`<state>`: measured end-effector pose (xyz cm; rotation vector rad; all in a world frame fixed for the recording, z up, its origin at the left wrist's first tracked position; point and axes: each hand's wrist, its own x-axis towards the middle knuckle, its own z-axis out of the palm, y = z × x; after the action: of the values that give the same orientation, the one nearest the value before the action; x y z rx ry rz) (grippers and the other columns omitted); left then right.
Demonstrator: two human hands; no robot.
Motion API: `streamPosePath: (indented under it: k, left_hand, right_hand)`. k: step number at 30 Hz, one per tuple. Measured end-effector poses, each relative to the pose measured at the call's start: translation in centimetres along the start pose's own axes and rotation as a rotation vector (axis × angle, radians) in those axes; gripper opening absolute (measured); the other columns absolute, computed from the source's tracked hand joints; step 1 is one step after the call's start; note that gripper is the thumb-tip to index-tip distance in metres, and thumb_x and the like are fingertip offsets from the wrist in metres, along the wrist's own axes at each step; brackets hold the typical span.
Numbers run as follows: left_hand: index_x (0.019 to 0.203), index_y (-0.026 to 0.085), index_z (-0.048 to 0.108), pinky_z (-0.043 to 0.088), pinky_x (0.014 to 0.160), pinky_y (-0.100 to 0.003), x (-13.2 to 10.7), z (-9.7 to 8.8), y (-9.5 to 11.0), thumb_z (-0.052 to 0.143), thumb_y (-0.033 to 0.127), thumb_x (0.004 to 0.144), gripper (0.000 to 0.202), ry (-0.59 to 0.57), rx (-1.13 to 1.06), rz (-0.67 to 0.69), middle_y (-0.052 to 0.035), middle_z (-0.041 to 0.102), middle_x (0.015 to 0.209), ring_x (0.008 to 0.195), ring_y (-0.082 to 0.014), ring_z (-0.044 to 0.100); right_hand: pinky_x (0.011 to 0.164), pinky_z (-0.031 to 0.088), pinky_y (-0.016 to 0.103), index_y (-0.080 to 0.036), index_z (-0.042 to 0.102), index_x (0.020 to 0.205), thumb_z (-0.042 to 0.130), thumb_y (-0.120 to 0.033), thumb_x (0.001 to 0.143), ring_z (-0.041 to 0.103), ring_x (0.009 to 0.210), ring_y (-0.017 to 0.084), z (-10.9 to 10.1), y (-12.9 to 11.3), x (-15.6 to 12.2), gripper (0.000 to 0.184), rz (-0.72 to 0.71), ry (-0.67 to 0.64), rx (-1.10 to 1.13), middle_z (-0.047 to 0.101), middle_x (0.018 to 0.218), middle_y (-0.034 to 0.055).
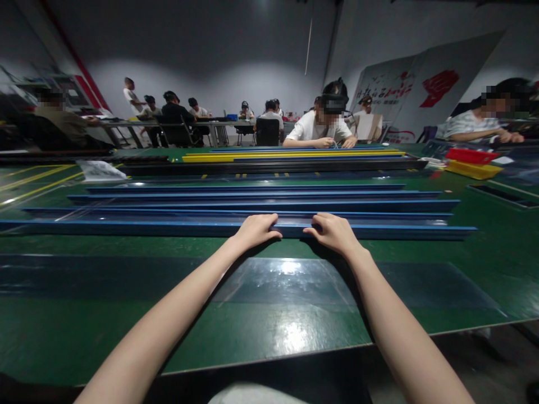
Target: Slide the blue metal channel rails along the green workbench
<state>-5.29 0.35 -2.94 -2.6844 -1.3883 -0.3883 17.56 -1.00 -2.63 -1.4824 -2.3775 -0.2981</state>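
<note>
Both my hands rest on the nearest long blue channel strip point(391, 231), which lies crosswise on the green table point(168, 336). My left hand point(257, 230) grips its front edge, thumb in front and fingers curled over the top. A short way to the right, my right hand point(332, 230) holds the same strip in a like manner. More blue strips point(370, 204) lie behind it, roughly parallel. Closer to me a flat clear plastic sheet point(290, 283) stretches across the table under my forearms.
Yellow strips point(295, 155) and a black strip point(337, 165) lie farther back. Red point(471, 157) and yellow trays point(474, 169) stand at the right, near a dark flat frame point(505, 196). A co-worker point(320, 126) sits across the table. Crumpled clear plastic point(101, 170) lies at left.
</note>
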Motion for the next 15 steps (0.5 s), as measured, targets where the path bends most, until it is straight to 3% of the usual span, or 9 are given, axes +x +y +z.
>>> streamPosePath:
  k: [15]
  left_hand:
    - [0.077,0.019,0.053,0.035,0.057,-0.023,0.24,0.24,-0.06,0.055,0.052,0.075,0.033,0.018,0.019,-0.024,-0.0018,0.065,0.081,0.077,-0.019,0.06]
  right_hand:
    - [0.054,0.025,0.025,-0.018,0.054,0.071,0.043,-0.04,0.083,0.055,0.073,0.016,0.29,-0.16,0.09,0.027,-0.007,0.0,-0.06,0.062,0.078,0.0045]
